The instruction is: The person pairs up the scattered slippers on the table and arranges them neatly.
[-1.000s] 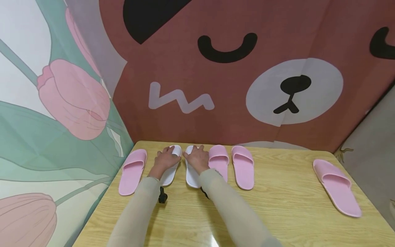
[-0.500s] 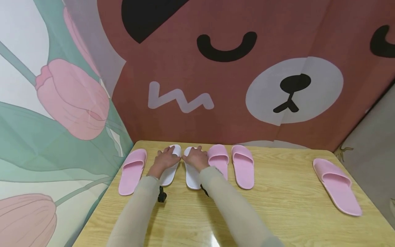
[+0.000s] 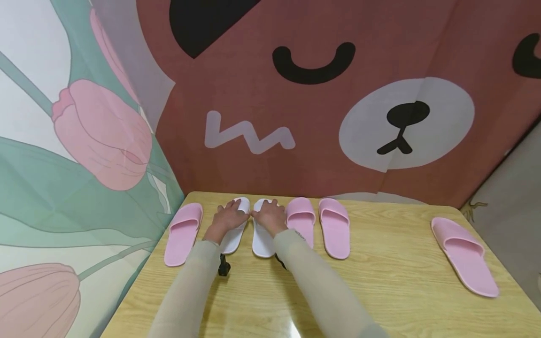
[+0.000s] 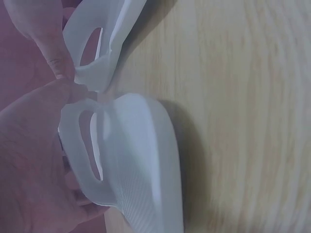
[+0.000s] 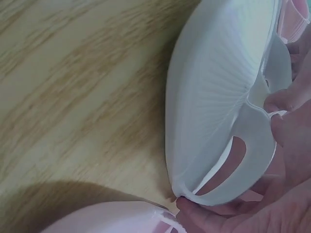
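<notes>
Two white slippers lie side by side, toes toward the bear wall. My left hand (image 3: 228, 217) grips the left white slipper (image 3: 233, 239) from above across its strap. In the left wrist view that hand (image 4: 29, 165) has its fingers at the far side of the slipper (image 4: 146, 170). My right hand (image 3: 270, 217) likewise spans the strap of the right white slipper (image 3: 262, 241). Thumb and fingers of the right hand (image 5: 291, 160) sit at opposite sides of the slipper (image 5: 209, 82) in the right wrist view. The thumbs meet between the slippers; both toe ends are partly covered.
A pink slipper (image 3: 183, 234) stands at the far left of the wooden table (image 3: 393, 263). Right of my hands are two pink slippers, a near one (image 3: 301, 216) partly behind my sleeve and another (image 3: 335, 230). One more pink slipper (image 3: 465, 257) lies near the right edge.
The right white slipper has shifted slightly left, its heel most, so the gap between the white slippers is narrower. Both hands keep their hold; the head view has moved a little.
</notes>
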{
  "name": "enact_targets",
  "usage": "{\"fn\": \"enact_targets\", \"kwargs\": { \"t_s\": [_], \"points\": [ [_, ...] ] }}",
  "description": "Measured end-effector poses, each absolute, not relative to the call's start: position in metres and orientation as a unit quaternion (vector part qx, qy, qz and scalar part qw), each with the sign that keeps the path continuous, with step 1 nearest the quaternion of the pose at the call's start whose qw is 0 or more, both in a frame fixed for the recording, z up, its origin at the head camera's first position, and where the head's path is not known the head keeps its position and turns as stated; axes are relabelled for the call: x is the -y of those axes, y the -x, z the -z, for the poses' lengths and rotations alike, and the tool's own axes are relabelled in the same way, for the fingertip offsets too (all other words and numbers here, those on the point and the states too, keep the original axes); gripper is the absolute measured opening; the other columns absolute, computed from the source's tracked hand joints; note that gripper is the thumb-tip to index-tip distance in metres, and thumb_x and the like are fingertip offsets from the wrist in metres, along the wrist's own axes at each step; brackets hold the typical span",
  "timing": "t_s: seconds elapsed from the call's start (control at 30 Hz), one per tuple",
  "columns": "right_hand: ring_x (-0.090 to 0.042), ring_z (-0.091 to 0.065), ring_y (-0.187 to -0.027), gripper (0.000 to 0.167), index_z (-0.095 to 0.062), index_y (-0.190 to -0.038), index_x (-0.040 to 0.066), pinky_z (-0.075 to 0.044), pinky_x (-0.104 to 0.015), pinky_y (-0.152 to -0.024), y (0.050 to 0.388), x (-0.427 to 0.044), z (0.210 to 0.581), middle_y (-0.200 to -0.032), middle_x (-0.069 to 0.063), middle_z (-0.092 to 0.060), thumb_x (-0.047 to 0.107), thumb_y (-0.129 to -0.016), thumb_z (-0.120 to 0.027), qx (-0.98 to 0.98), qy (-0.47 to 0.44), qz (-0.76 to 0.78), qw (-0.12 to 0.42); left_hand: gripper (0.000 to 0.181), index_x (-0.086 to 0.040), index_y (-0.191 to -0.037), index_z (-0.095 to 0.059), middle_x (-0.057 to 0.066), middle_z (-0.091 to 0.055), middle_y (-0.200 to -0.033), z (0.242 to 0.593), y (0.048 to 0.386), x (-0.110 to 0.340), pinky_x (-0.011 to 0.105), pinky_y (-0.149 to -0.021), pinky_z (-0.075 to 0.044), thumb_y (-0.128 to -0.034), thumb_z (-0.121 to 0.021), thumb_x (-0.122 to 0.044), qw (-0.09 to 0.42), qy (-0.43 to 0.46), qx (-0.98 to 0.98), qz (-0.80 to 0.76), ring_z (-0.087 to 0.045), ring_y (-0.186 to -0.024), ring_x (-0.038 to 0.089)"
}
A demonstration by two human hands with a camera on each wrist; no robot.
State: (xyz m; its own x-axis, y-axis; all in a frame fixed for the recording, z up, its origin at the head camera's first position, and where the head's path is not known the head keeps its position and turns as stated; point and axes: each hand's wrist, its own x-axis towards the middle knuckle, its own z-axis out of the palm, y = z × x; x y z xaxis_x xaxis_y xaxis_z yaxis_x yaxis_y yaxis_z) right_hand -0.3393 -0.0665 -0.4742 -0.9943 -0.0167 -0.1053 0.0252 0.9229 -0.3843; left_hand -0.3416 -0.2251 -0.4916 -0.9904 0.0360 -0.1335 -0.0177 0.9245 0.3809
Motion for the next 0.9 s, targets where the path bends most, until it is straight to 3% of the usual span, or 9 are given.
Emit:
{"fn": "enact_targets", "kwargs": {
  "t_s": [0.33,0.6,0.9],
  "points": [
    [-0.043,-0.058,-0.117,0.075,-0.058,-0.139,0.005,-0.050,-0.052,-0.094,0.3414,0.0658,0.4785,-0.131,-0.022,-0.058,0.063,-0.091,-0.063,-0.979,0.003,0.202,0.036,0.080,-0.015,-0.162,-0.026,0.015,-0.025,-0.166,0.4915,0.3414,0.2230,0.072,-0.111,-0.025,-0.0965,-0.049,-0.057,0.069,0.002,-0.979,-0.189,-0.019,-0.146,0.056],
    [-0.042,-0.060,-0.117,0.077,-0.058,-0.139,0.005,-0.052,-0.050,-0.094,0.3420,0.0660,0.4786,-0.130,-0.022,-0.059,0.065,-0.091,-0.061,-0.982,0.012,0.185,0.026,0.081,-0.013,-0.160,-0.029,0.018,-0.029,-0.164,0.4886,0.3386,0.2215,0.070,-0.109,-0.030,-0.0972,-0.050,-0.059,0.052,-0.001,-0.982,-0.180,-0.027,-0.142,0.055],
    [-0.043,-0.058,-0.118,0.075,-0.054,-0.142,0.005,-0.050,-0.050,-0.095,0.3415,0.0669,0.4808,-0.134,-0.023,-0.057,0.063,-0.094,-0.057,-0.984,0.013,0.174,0.037,0.081,-0.013,-0.161,-0.028,0.017,-0.028,-0.164,0.4881,0.3366,0.2219,0.070,-0.109,-0.030,-0.0969,-0.053,-0.056,0.056,-0.002,-0.982,-0.182,-0.027,-0.142,0.055]
  ]
}}
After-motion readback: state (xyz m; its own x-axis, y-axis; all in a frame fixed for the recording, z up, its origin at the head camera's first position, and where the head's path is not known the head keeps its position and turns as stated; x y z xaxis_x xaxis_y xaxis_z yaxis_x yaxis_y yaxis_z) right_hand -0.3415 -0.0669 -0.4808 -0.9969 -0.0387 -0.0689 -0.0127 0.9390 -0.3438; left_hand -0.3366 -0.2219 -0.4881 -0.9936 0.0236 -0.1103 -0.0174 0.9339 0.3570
